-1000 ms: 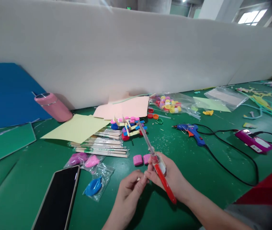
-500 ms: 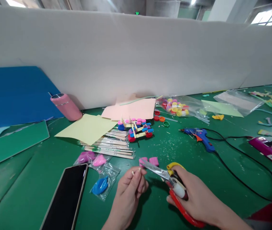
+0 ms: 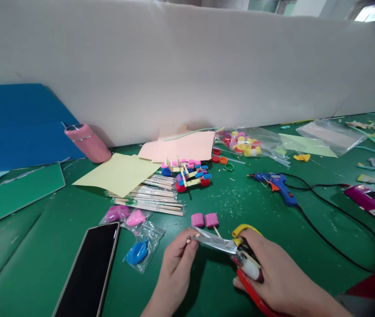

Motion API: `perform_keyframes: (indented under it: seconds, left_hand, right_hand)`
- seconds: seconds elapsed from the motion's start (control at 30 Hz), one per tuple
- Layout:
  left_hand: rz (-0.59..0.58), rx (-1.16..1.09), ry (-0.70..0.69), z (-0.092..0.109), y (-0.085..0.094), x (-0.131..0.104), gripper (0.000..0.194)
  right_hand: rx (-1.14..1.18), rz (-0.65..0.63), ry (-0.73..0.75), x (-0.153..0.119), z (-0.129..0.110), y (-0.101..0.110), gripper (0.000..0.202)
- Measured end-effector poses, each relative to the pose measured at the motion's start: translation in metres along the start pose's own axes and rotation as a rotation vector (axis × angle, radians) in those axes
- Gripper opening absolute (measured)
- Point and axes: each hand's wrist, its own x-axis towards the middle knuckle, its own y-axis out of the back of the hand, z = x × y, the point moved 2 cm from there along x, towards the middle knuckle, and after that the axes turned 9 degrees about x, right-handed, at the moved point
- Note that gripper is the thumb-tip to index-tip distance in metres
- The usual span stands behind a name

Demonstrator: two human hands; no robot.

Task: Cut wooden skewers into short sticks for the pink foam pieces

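My left hand is closed, pinching a small pale wooden stick between thumb and forefinger. My right hand grips scissors with one yellow and one red handle. Their blades point left and reach the stick at my left fingertips. Just beyond the blades, two pink blocks lie side by side, and a thin stick shows below the right-hand one. Farther back stand small assembled models of pale sticks with coloured parts.
A phone lies left of my hands, near bagged blue clay and wrapped sticks. At right rests a blue glue gun, its cord looping toward a purple power strip. A pink tumbler leans at the back left.
The scissors' blades have come down from over the pink blocks to the stick at my left fingertips. The blocks now show fully. The camera view has tilted slightly downward.
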Motion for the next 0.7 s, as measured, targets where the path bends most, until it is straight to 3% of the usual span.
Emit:
perform_keyframes:
  seconds: [0.7]
  left_hand:
    - [0.051,0.134,-0.090,0.013,0.000,0.002,0.016]
  right_hand:
    - [0.084,-0.050,-0.044,-0.002,-0.006,-0.004,0.030]
